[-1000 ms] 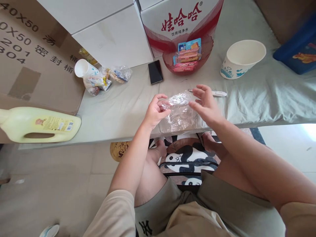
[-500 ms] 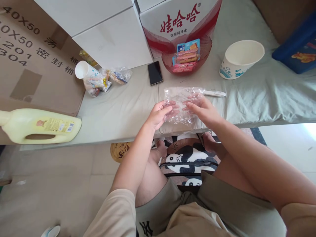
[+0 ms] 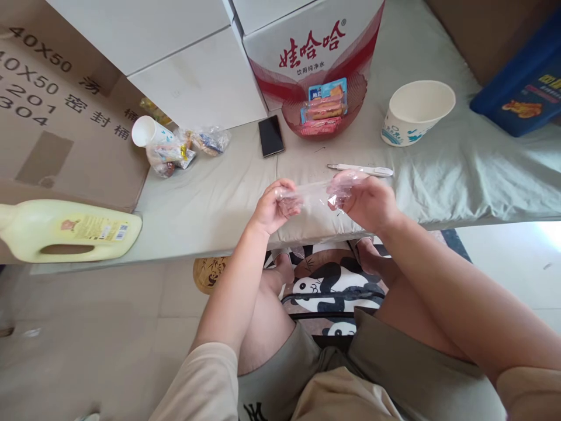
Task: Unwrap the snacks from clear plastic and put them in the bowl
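A clear plastic bag (image 3: pixel 313 190) is stretched sideways between my two hands, low over the front edge of the cloth-covered surface. Curled fingers of my left hand (image 3: pixel 276 206) grip its left end. The opposite end is bunched in my right hand (image 3: pixel 366 199), whose fingers are closed around it. Just beyond the right hand lies a slim white tool (image 3: pixel 363 170) with a narrow pointed tip; its exact kind is unclear. A red glass bowl (image 3: pixel 291 120) farther back holds several wrapped snacks (image 3: pixel 325 108).
A phone (image 3: pixel 271 135) lies left of the bowl. Right of it stands a large paper tub (image 3: pixel 418 114). Packaged snacks (image 3: pixel 170 153) and a paper cup (image 3: pixel 146 132) sit at left, near a yellow bottle (image 3: pixel 70 229). Boxes (image 3: pixel 315 44) line the back; a blue container (image 3: pixel 521 88) stands at right.
The plastic bag has gone from spread out flat to gathered into a narrow strip between my hands. My fingers have curled around it, and more of the white tool shows.
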Available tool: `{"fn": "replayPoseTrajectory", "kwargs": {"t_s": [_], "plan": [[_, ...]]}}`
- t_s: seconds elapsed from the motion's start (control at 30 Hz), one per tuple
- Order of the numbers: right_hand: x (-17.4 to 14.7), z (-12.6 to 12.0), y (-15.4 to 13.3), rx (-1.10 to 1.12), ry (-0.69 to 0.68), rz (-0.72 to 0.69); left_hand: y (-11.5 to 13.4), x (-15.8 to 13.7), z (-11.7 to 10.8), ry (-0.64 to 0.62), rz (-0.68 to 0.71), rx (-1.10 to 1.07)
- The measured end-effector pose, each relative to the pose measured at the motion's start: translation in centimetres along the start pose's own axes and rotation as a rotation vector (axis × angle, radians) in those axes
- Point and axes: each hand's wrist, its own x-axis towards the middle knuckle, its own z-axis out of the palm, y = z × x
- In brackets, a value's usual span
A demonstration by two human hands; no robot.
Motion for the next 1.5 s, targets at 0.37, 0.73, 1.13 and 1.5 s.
{"fn": "replayPoseTrajectory", "kwargs": {"t_s": [0.37,0.73,1.13,1.5], "plan": [[0.2,-2.9,0.6,-0.237,0.383,0.010,-0.8,3.9,2.0,0.236,0.203,0.276],[-0.1,-2.0,-0.2,-0.382,0.240,-0.250,-3.4,4.0,7.1,-0.024,0.386,0.437],[1.1,-2.2,0.4,-0.301,0.331,-0.189,-3.6,4.0,7.5,0.168,0.387,0.292],[2.0,-3.6,-1.5,-0.077,0.624,-0.147,3.9,9.9,12.6,0.351,0.654,0.843]]}}
